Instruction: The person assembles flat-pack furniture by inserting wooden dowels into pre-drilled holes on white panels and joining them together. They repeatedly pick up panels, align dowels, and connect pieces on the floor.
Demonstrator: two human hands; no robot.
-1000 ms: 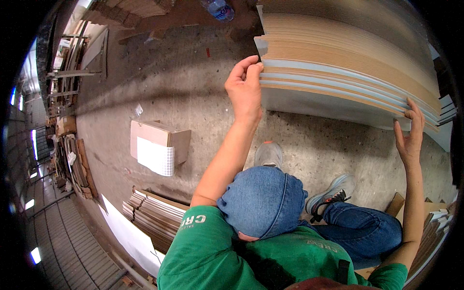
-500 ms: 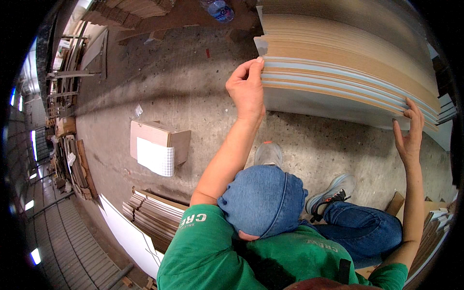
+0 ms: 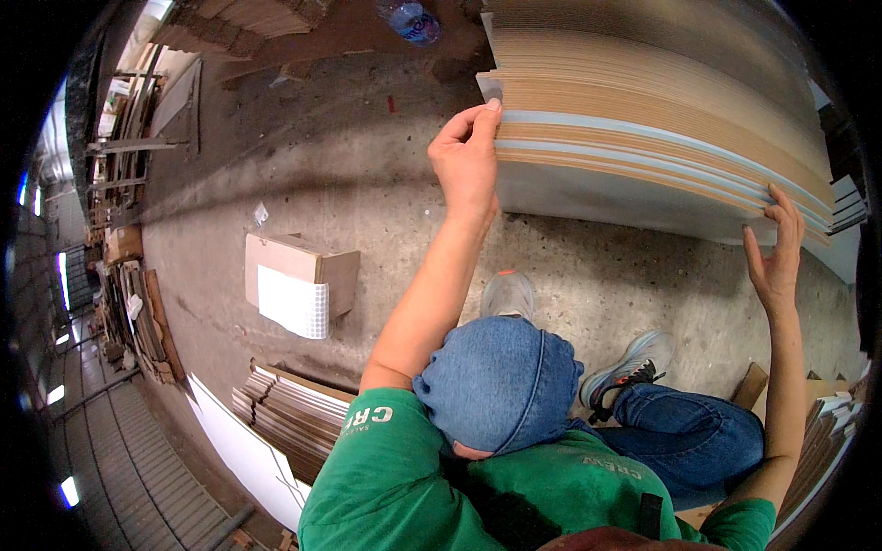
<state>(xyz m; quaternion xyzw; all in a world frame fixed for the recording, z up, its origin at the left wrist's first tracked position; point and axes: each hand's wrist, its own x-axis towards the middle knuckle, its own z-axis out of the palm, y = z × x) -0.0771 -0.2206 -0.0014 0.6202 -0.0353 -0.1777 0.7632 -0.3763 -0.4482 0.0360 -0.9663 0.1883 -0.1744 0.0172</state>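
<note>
A thick pack of upright cardboard sheets (image 3: 634,96) fills the upper right, its brown edges facing up. Pale blue-white strips run between some of the front edges, and the nearest sheet shows a grey-white face. At the pack's left end, my left hand (image 3: 467,158) pinches the front sheets by their corner, thumb uppermost. My right hand (image 3: 779,246) is at the right end, fingers over the top edges and thumb against the front face. How many sheets each hand grips I cannot tell.
On the concrete floor to the left stands an open cardboard box (image 3: 292,274) with a white dotted sheet on it. Stacked boards (image 3: 289,413) and a white panel (image 3: 243,450) lie lower left. A plastic bottle (image 3: 411,22) is at the top. More boards (image 3: 827,432) lean lower right.
Both hands keep their hold at the two ends, shifting only slightly. The pale strips among the front sheets have narrowed and look fewer.
</note>
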